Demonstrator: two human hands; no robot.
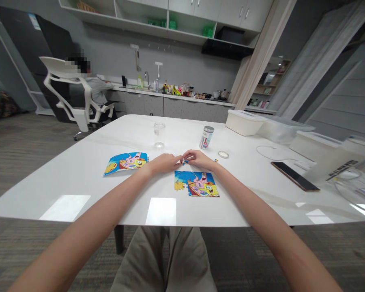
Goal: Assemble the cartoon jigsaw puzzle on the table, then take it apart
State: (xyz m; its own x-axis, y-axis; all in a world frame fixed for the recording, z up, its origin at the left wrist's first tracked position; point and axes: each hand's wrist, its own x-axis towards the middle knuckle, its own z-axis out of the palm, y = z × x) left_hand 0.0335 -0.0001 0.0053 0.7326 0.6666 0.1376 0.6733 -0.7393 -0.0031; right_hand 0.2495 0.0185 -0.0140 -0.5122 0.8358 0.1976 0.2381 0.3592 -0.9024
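My left hand [167,163] and my right hand [197,158] meet at the fingertips above the table, fingers closed round small blue jigsaw puzzle pieces [185,162]. Which piece sits in which hand is hard to make out. Just below them lies a mostly joined cartoon puzzle [202,184], with an uneven gap at its lower left. Left of my left hand rests a curved picture card [126,163] showing the same cartoon. Another small piece [215,160] is partly visible by my right wrist.
Beyond my hands stand a clear jar [159,136] and a printed canister [207,138]; a round lid [223,154] lies nearby. On the right are a phone [295,176], a cable and storage boxes [245,123]. A person sits in a white chair [82,99] at the back left.
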